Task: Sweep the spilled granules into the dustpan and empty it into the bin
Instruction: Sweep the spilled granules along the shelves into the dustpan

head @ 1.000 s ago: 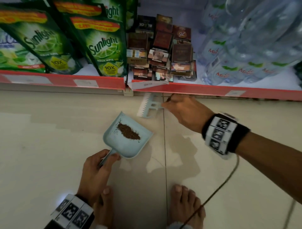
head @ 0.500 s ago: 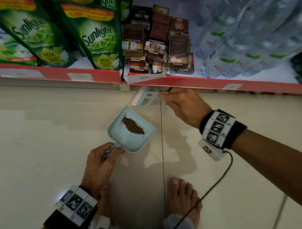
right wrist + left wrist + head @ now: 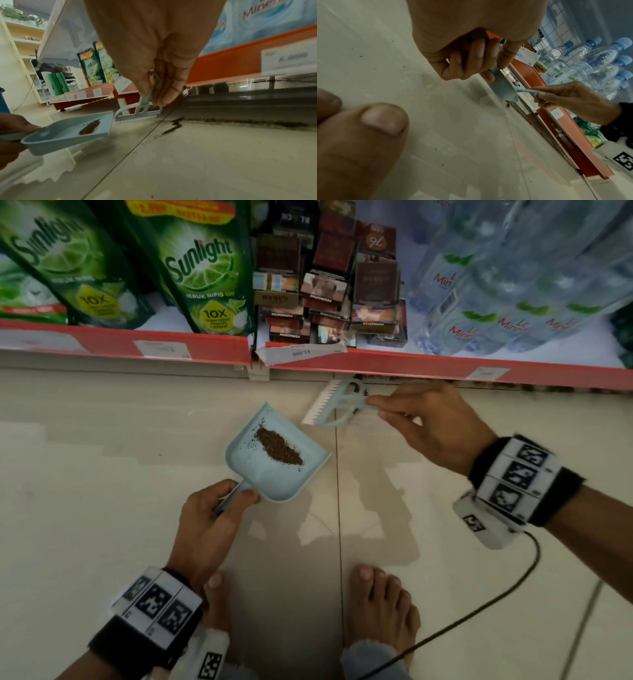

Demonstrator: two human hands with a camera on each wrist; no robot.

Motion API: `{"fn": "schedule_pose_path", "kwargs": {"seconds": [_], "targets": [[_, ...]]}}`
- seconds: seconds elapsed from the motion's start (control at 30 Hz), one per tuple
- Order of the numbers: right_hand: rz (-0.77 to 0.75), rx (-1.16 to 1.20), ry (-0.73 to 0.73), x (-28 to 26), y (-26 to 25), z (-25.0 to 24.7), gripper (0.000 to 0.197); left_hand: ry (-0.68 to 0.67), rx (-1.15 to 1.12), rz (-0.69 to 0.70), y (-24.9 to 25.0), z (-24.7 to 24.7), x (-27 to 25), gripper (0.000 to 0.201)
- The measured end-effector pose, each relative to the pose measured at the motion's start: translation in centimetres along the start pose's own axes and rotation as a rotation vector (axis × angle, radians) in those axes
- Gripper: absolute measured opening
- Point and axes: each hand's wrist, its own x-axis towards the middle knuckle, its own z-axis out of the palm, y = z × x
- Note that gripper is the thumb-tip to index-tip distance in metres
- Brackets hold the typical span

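Observation:
A pale blue dustpan (image 3: 274, 474) (image 3: 68, 129) is held above the tiled floor, carrying a brown heap of granules (image 3: 279, 446) (image 3: 90, 127). My left hand (image 3: 212, 518) (image 3: 471, 59) grips its handle. My right hand (image 3: 421, 426) (image 3: 154, 83) pinches the thin handle of a small pale blue brush (image 3: 334, 405) (image 3: 139, 112) with white bristles, just beyond the pan's lip and close under the shelf edge. A dark line of spilled granules (image 3: 240, 122) lies along the shelf base on the floor, with a thin trail (image 3: 172, 128) running out from it.
A low red-edged shelf (image 3: 411, 364) runs across ahead, stocked with green Sunlight pouches (image 3: 205, 275), stacked small cartons (image 3: 329, 289) and water bottles (image 3: 513, 296). My bare feet (image 3: 380, 607) stand just behind the hands. A black cable (image 3: 479, 607) hangs from the right wrist.
The dustpan has risen slightly and shifted right with its heap. The brush has stayed near the shelf base, its head turned a little.

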Motion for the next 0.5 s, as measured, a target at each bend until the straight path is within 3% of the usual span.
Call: {"fn": "schedule_pose_path", "kwargs": {"seconds": [0.13,0.2,0.33,0.5], "targets": [[0.011,-0.108,-0.175,-0.3,0.7,1.2,0.031,-0.007,0.035,0.018,-0.1,0.2,0.2,0.033],[0.022,-0.133,-0.185,-1.3,1.5,0.4,0.029,0.000,0.029,0.016,-0.1,0.1,0.2,0.034],[0.027,-0.084,-0.026,-2.8,2.5,-1.4,0.025,-0.001,0.021,0.015,0.0,0.1,0.2,0.036],[-0.021,-0.044,0.138,0.6,0.3,1.3,0.023,-0.018,0.019,0.029,0.5,0.6,0.7,0.032]]}}
